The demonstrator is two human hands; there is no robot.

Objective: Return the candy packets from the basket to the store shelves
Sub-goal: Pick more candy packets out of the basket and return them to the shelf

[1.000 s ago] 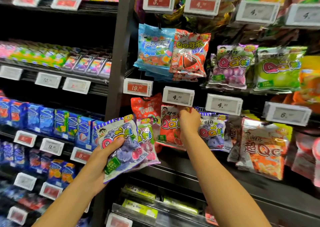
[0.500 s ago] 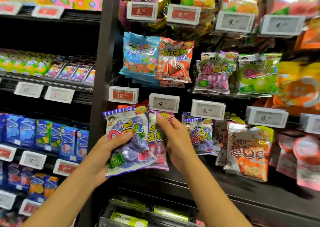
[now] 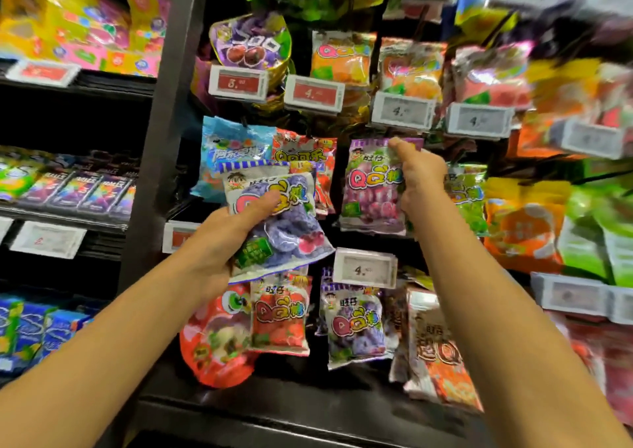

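- Because its matching row hangs at about one o'clock, the right hand (image 3: 419, 177) lifts the purple grape packet (image 3: 371, 187) there, fingers pinching its top edge, seemingly to hook it on a peg, though blur hides the peg.
- The left hand (image 3: 219, 242) grips the blue-purple packet (image 3: 277, 221) at centre, thumb across its front, kept ready for its own row at five o'clock.
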